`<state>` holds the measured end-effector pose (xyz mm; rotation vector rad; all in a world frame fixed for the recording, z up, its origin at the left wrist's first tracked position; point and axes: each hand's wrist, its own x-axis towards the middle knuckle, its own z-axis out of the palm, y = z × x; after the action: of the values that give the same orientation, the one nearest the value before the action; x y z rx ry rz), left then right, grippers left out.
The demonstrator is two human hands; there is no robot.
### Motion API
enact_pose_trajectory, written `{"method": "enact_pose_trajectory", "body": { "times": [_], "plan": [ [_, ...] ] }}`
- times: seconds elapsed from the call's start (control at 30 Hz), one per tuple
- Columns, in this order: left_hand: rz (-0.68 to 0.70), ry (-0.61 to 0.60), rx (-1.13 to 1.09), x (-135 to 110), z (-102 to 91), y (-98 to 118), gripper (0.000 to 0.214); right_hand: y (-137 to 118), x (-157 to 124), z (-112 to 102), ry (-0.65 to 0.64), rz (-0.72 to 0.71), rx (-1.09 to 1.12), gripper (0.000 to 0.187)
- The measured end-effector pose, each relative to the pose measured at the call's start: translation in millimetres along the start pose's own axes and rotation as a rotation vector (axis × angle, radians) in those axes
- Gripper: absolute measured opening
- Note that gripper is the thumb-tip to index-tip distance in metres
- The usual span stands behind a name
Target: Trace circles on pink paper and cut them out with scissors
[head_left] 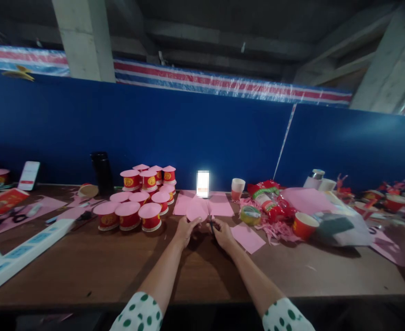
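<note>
My left hand (186,231) pinches the lower edge of a pink paper piece (196,209) with a rounded outline. In my right hand (222,234) is a pair of dark scissors (211,224), their blades pointing up beside the paper's right edge. Whether the blades touch the paper I cannot tell. Behind both hands lie flat pink sheets (223,204), with a lit phone (203,184) upright at their back. A loose pink sheet (248,237) rests right of my right hand. Left of my left hand stand several red cups with pink paper tops (150,217).
A black bottle (102,174) stands behind a white power strip (26,253) at left. On the right are a tape roll (250,214), a red bag (267,197), pink paper scraps (276,232) and a red cup (305,226). Other people's blurred hands show at both edges.
</note>
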<state>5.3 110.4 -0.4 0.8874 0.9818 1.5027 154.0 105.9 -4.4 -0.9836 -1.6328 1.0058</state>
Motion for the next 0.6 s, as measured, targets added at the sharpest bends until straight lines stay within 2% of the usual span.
{"method": "enact_pose_trajectory", "body": {
  "times": [0.6],
  "plan": [
    [0.004, -0.018, -0.007, -1.8, -0.8, 0.6, 0.034, 0.3, -0.6, 1.6, 0.019, -0.05, -0.046, 0.03]
  ]
}}
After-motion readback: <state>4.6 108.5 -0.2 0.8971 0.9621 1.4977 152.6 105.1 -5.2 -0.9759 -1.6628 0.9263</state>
